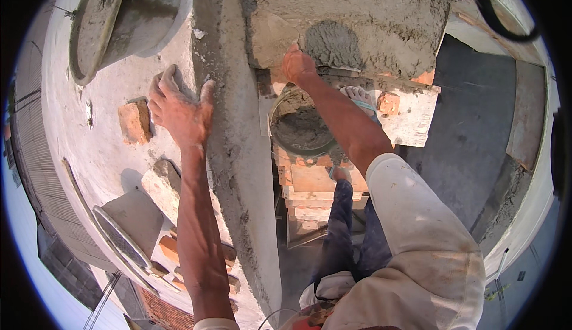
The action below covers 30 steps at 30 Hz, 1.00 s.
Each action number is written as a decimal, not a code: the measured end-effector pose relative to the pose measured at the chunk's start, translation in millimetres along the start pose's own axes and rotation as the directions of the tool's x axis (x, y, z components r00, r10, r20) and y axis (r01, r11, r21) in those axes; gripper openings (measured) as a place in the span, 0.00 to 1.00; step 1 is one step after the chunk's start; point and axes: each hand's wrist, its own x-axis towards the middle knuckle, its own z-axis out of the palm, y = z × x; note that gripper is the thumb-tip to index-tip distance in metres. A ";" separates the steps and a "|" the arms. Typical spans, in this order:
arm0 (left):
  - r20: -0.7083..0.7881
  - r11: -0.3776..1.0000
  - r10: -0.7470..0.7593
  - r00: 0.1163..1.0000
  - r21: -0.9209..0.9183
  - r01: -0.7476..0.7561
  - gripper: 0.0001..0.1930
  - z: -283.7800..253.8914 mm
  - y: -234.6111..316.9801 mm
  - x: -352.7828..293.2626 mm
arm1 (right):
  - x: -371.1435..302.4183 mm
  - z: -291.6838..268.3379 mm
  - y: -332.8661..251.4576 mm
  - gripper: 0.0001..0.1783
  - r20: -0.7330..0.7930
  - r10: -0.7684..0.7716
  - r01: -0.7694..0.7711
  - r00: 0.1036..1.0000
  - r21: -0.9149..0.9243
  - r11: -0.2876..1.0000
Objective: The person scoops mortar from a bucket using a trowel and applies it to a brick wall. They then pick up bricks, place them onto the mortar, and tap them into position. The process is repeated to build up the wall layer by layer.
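Note:
My right hand [299, 65] is closed in a fist by the mortar-covered wall face [381, 14]. It grips what looks like a trowel [271, 37], whose flat, rounded, mortar-coloured blade lies against the wall; the handle is hidden in my fist. A darker wet patch of mortar [333, 43] sits just right of the hand. Below my right forearm stands a round pan of wet mortar [301, 130], partly covered by the arm. My left hand [182, 106] rests with fingers spread on the pale concrete ledge [232, 121], close to a broken orange brick [134, 121].
A long mortar-caked trough [98, 32] stands at the upper left. A pale block [162, 187], a tipped container [128, 226] and several brick pieces [170, 249] lie along the ledge. My foot [358, 96] is on a raised support beside the pan; dark floor [471, 121] lies lower right.

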 end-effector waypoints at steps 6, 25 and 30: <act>-0.022 1.000 0.014 1.000 0.010 -0.014 0.43 2.5 -8.2 -1.1 | -20.2 3.2 65.7 0.39 -0.093 0.192 -0.176 0.977 0.160 0.971; -0.047 0.998 0.031 0.998 0.056 -0.028 0.43 2.5 -9.8 -2.2 | -118.9 38.9 281.4 0.33 -0.293 0.380 -0.392 0.877 0.018 0.920; -0.016 0.999 0.004 1.000 0.048 -0.003 0.44 -1.3 -6.2 -0.7 | -149.6 19.1 313.7 0.27 -0.166 0.579 -0.544 0.799 0.213 0.812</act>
